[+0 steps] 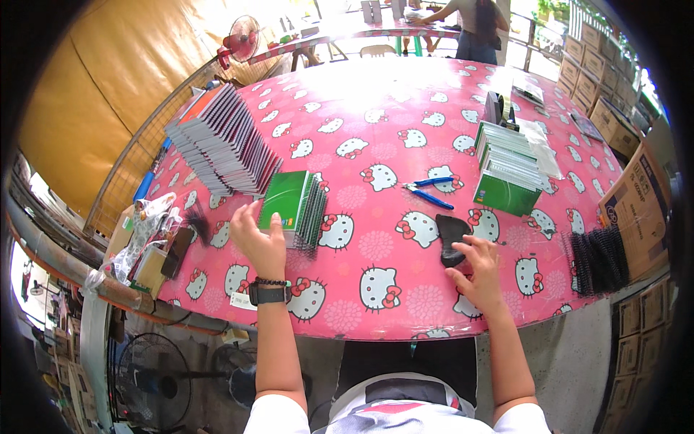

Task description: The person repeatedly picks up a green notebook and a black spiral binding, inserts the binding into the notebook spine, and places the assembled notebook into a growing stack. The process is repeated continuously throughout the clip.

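Observation:
My left hand [259, 235] is at the near left side of a short stack of green spiral notebooks [287, 195]. Its thumb lies against the top cover and the fingers are apart along the edge; no firm grip shows. A bracelet and a dark watch are on that wrist. My right hand [476, 271] has its fingers spread, with the fingertips at the edge of a small black pad or folded cloth [452, 239] on the table. Beyond the pad lie blue-handled cutting pliers [432, 194] with open handles.
A tall stack of spiral notebooks [220, 141] leans at the left, beside plastic wrapping [148, 231]. A row of green notebooks [508, 170] and a tape dispenser [500, 110] are at the right. Black binding coils [598, 260] lie by a cardboard box [640, 210]. Another person [477, 29] stands far back.

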The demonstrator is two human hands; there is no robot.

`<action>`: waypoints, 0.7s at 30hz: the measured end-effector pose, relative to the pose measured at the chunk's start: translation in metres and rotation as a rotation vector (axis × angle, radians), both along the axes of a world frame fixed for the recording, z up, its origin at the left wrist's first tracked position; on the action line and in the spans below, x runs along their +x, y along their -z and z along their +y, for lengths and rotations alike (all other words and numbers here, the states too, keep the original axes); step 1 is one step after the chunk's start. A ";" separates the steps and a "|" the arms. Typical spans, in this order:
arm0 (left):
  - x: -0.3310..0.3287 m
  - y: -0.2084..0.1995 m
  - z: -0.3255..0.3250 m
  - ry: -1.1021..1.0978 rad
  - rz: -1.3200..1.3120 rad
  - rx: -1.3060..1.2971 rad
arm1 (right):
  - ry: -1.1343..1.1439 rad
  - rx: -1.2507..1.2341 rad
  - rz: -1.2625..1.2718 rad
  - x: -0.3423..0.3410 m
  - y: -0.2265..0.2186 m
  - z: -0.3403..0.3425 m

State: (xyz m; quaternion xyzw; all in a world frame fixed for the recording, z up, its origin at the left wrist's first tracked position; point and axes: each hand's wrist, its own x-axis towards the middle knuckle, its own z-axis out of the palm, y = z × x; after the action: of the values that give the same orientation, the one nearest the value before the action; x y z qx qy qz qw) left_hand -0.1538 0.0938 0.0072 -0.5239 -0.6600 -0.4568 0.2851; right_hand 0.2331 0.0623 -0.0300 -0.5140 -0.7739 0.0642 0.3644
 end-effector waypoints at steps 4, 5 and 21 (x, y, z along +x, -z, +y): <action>0.020 -0.017 0.001 0.289 0.055 -0.235 | -0.018 -0.002 -0.098 0.003 -0.001 0.005; 0.020 -0.019 0.001 0.321 -0.002 -0.326 | -0.035 0.006 -0.061 0.005 -0.004 0.010; 0.093 -0.037 -0.030 0.522 -0.083 -0.156 | 0.274 0.401 -0.142 0.108 -0.042 0.148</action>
State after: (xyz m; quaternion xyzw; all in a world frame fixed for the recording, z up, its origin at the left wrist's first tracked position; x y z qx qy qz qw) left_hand -0.0606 0.0633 0.0439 -0.6775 -0.5469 -0.4837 0.0894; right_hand 0.3407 0.2104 0.0124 -0.5349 -0.7179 -0.1769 0.4088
